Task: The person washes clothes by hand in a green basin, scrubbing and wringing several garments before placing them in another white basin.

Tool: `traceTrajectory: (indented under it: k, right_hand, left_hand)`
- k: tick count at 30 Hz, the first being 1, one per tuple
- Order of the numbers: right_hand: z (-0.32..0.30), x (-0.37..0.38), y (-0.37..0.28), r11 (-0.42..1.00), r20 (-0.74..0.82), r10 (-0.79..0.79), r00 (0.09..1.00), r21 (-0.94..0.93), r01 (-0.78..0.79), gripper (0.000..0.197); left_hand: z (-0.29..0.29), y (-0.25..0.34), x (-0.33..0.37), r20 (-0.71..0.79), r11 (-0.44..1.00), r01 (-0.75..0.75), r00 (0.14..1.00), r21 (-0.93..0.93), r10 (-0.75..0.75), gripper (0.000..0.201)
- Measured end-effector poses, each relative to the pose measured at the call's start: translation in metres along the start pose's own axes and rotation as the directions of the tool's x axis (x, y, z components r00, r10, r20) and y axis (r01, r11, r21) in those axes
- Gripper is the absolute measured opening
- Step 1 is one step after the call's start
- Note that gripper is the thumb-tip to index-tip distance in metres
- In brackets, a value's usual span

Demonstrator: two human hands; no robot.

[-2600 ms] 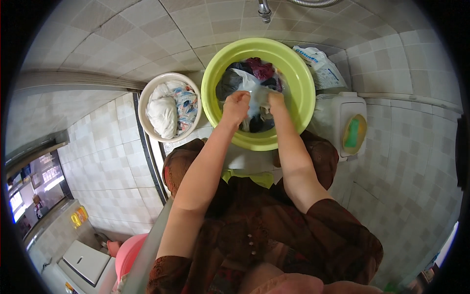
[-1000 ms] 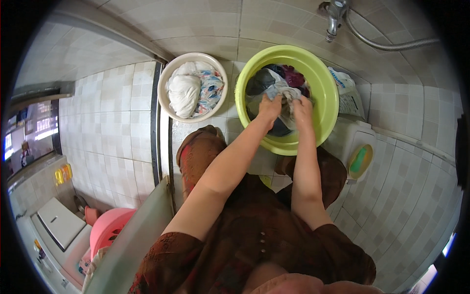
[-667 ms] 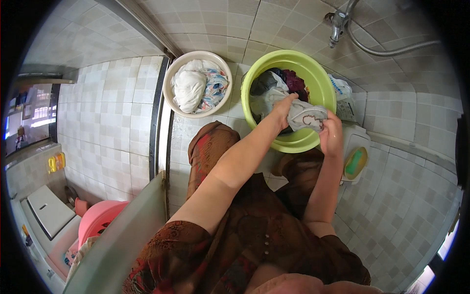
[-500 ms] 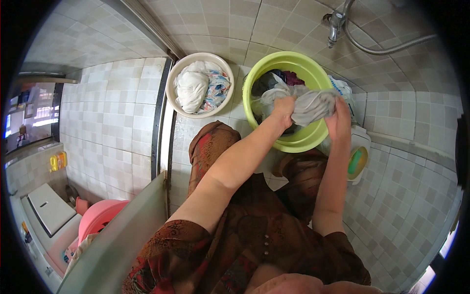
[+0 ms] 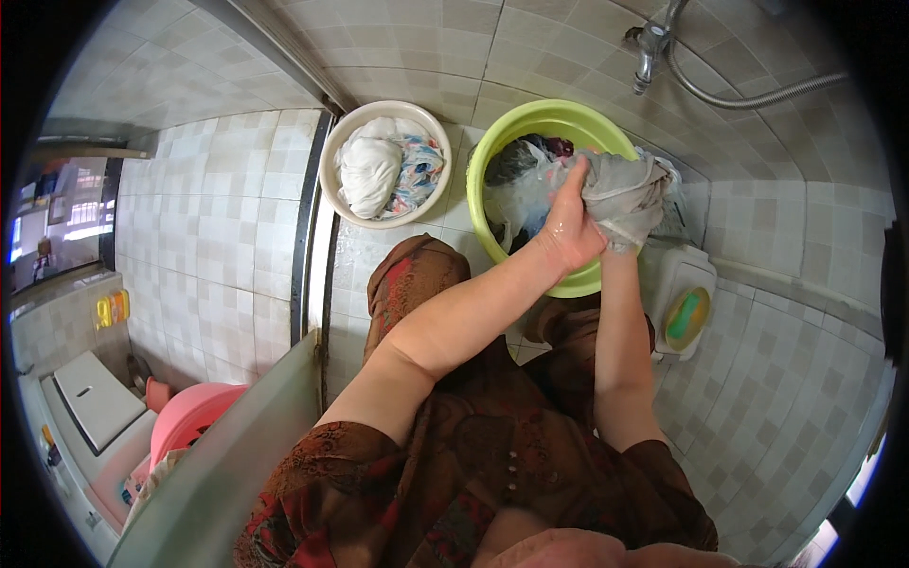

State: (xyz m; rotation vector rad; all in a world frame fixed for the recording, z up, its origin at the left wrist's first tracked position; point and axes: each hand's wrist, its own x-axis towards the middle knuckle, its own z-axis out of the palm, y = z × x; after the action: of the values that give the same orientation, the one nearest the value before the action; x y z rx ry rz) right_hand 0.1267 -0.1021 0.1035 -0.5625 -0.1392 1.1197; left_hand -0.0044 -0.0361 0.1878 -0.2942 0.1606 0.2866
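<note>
My left hand (image 5: pixel 574 229) holds wrinkled grey cloth (image 5: pixel 623 197) over the right rim of round basin (image 5: pixel 579 282); my hidden right hand, I cannot tell. Floor (image 5: pixel 352 275) is tiled.

Dark brown top (image 5: pixel 559 454), black and reddish pattern, above-elbow sleeves (image 5: pixel 303 473). Small pale round buttons (image 5: pixel 512 468) in a row down front. Matching brown legwear (image 5: pixel 443 263), reddish patches left side. Left hand (image 5: pixel 574 227) bare.

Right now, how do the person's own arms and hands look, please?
Both forearms are bare below short brown sleeves with darker patterning; the left one also shows red. The left hand wears no glove; the right hand is hidden.
</note>
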Motion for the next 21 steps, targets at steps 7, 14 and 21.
traceTrajectory:
  k: [7, 14, 21]
  right_hand:
    - [0.058, -0.014, -0.017, 0.988, 0.051, -0.053, 0.997, -0.139, 0.060, 0.074]
    - [0.020, -0.012, -0.043, 0.619, -0.385, -0.239, 0.892, -0.767, -0.166, 0.020]
    - [-0.034, -0.003, -0.026, 0.360, -0.405, -0.297, 0.865, -0.886, -0.292, 0.023]
  left_hand:
    - [-0.011, 0.022, -0.011, -0.122, 0.965, 0.007, 0.992, 0.263, 0.026, 0.058]
    - [-0.034, 0.012, 0.001, 0.049, 0.406, -0.056, 0.998, 0.912, 0.028, 0.082]
    - [-0.079, 0.008, 0.017, -0.085, -0.556, 0.128, 0.991, 0.821, 0.102, 0.081]
